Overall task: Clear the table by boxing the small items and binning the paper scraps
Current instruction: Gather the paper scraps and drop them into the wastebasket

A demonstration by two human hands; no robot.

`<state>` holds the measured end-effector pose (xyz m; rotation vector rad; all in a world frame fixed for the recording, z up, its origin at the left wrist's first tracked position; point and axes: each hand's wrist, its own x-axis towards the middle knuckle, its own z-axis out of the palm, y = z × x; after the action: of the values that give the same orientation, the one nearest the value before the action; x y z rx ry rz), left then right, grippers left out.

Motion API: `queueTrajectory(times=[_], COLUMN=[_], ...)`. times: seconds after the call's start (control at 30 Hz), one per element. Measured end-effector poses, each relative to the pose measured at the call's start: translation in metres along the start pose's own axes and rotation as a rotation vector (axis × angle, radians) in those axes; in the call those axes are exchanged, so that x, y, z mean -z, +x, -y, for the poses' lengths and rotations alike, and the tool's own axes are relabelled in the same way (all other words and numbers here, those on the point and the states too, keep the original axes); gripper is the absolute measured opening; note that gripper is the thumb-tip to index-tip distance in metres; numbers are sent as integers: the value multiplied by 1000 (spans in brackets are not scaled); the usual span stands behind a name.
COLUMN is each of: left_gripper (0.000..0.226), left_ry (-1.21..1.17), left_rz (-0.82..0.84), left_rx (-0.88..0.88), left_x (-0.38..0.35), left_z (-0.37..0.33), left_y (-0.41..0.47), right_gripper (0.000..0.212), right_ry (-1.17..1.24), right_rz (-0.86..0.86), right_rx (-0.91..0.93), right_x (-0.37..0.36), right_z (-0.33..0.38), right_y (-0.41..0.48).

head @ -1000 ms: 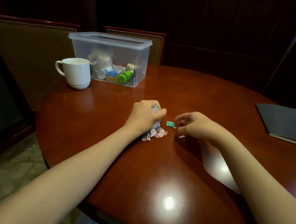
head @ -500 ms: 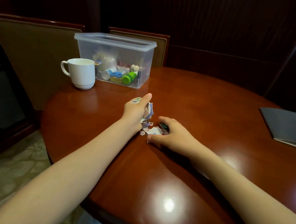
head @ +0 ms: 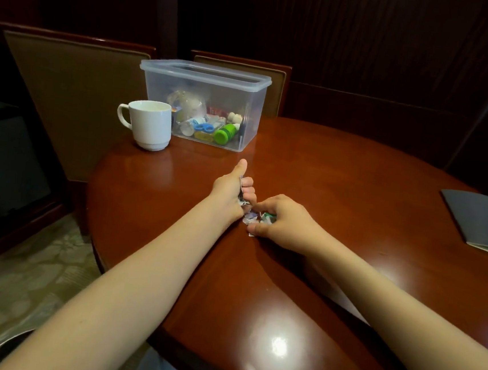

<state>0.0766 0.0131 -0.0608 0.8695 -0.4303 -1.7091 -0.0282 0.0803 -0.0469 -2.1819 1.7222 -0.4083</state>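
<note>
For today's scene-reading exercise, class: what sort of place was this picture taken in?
Probably a hotel room or private dining room: a polished round reddish-brown wooden table, upholstered chairs with dark wooden frames, dark wood-panelled walls and a patterned carpet.

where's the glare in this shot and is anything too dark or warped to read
Head view: a bright glare spot sits on the near part of the table, the wall behind the clear box is nearly black, wide-angle bowing stretches the forearms, and the paper scraps between the left hand and the right hand look small and soft.
</note>
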Motion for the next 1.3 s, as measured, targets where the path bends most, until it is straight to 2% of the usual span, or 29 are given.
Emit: queueTrajectory(times=[0.13,0.27,0.33,0.4,0.43,0.57,0.7,0.77,0.87,0.97,1.13,1.23,1.3], left_gripper=[44,46,41,36,34,28,29,34,41,41,39,38,42], left_ry=[2,27,49,41,26,-34,-76,-89,-88,-84,35,-1,-12], left_rz=[6,12,28,41,44,53,47,32,8,11,72,52,54], left_rx=[10,9,4,-8,-14,-25,13,54,123,143,168,145,113], left_x=[4,8,8,7,6,6,7,8,9,8,2,1,3], left_z=[-5,-9,-9,-9,-10,-15,-18,-16,-13,-12,-10,-13,-16], left_y=[4,2,-1,-3,-4,-7,-6,-4,0,0,-13,-16,-16], right_gripper=[29,5,8,26,28,12,10,17,21,11,7,7,13], right_ry=[19,63,34,29,59,181,170,246,417,524,489,475,388], right_rz=[29,44,52,62,76,137,129,130,48,-37,-51,-149,-253], right_rx=[-30,-45,-48,-73,-92,-113,-103,-132,-137,-121,-107,-109,-32], right_x=[2,1,1,2,3,5,9,15,30,42,29,13,6], right_z=[10,13,14,15,14,8,7,6,4,10,32,35,33], right_y=[10,15,18,21,23,25,23,22,21,25,45,54,54])
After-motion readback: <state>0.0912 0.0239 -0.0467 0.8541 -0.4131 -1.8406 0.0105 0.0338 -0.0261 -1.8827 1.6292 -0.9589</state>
